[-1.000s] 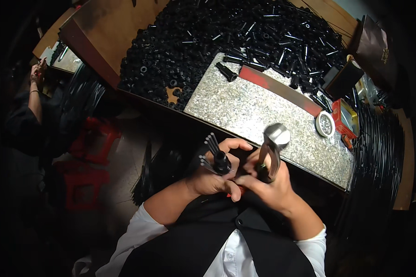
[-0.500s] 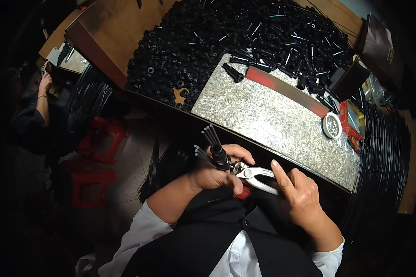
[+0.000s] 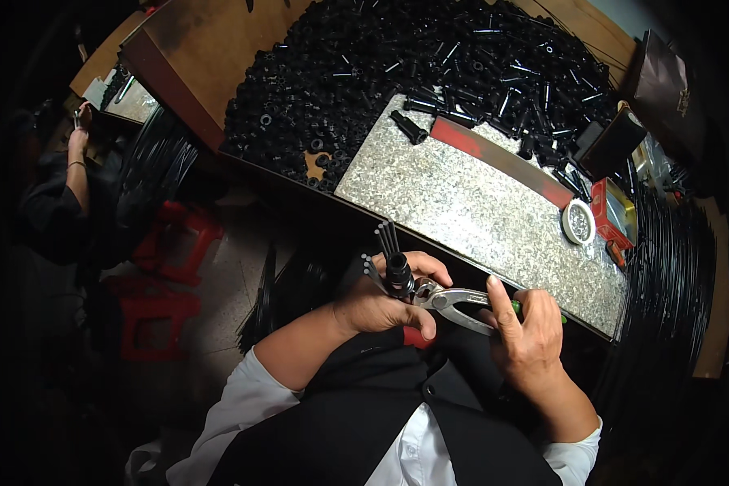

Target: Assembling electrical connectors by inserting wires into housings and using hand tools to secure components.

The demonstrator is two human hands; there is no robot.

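Observation:
My left hand (image 3: 368, 309) is wrapped round a black ribbed tubular part (image 3: 398, 273), its hollow end facing up. Several thin black rods (image 3: 387, 236) fan out beside that part, their grey ends up, in the same grip. From the right, my right hand (image 3: 533, 336) grips a pair of steel pincers (image 3: 452, 303) with its index finger stretched along them; a bit of green handle shows past the fingers. The pincers' jaws lie against the side of the black part, by my left thumb. Whether they bite on anything is hidden.
A speckled stone slab (image 3: 454, 194) lies beyond my hands, with a heap of black tubular parts (image 3: 429, 61) behind it. On it are a red-and-grey bar (image 3: 502, 162), a white bowl (image 3: 578, 221) and a red box (image 3: 613, 212). Red stools (image 3: 158, 324) and a co-worker's arm (image 3: 75, 166) are left.
Both hands have shifted slightly right with the black part and the pincers. The black part stands more upright, and green handle now shows at my right hand.

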